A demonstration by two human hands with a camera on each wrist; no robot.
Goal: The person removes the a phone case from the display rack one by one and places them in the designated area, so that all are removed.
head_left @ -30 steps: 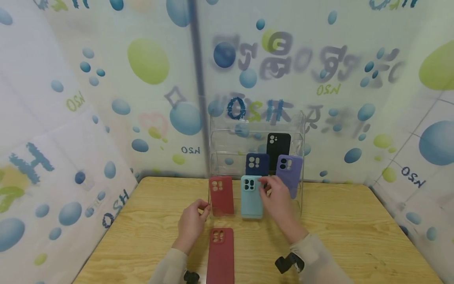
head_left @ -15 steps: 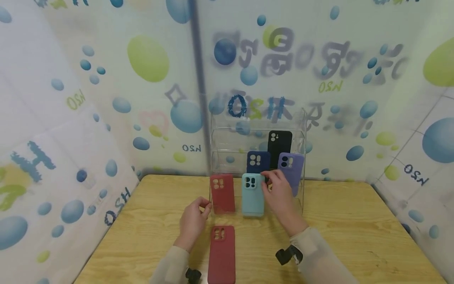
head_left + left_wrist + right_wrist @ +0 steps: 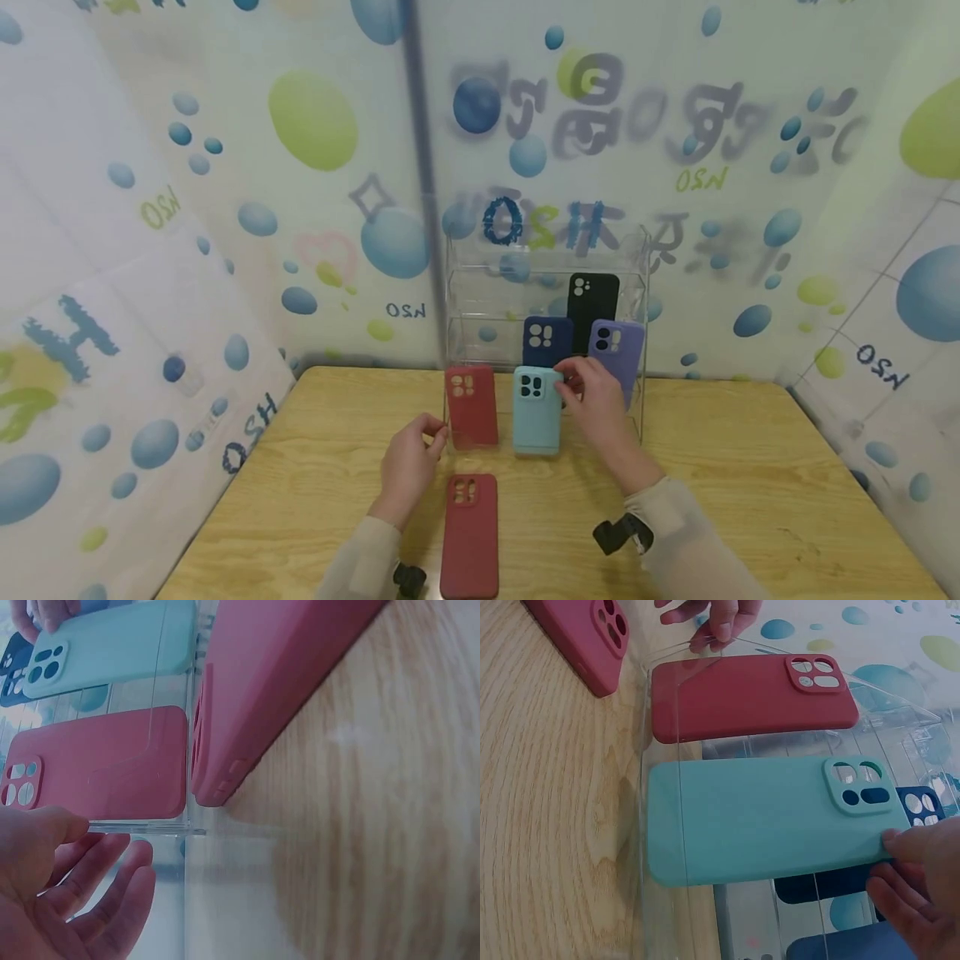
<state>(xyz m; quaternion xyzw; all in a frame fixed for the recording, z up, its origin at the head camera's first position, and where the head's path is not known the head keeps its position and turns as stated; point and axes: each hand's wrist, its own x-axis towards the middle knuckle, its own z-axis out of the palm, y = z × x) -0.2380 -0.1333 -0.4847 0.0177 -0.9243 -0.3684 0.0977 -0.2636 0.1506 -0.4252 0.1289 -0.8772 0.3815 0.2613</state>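
Observation:
My right hand [image 3: 596, 400] pinches the upper right corner of a turquoise phone case [image 3: 536, 421], thumb in front and fingers behind. This case stands in the lowest tier of a clear acrylic display rack [image 3: 196, 832]. Beside it, on the left of the same tier, leans a red phone case [image 3: 472, 408]. My left hand [image 3: 408, 462] pinches the rack's left side edge between thumb and fingers, as the left wrist view shows. A second red phone case [image 3: 470, 533] lies on the table in front of the rack.
Higher in the rack stand a navy phone case [image 3: 546, 337], a black phone case [image 3: 592, 304] and a purple phone case [image 3: 617, 350]. The wooden table [image 3: 720, 467] meets a patterned curtain [image 3: 315, 242] at its back and sides.
The head view has tilted down slightly. My right wrist has shifted a little to the right, with the fingers still at the turquoise case's corner. The left hand keeps its hold on the rack.

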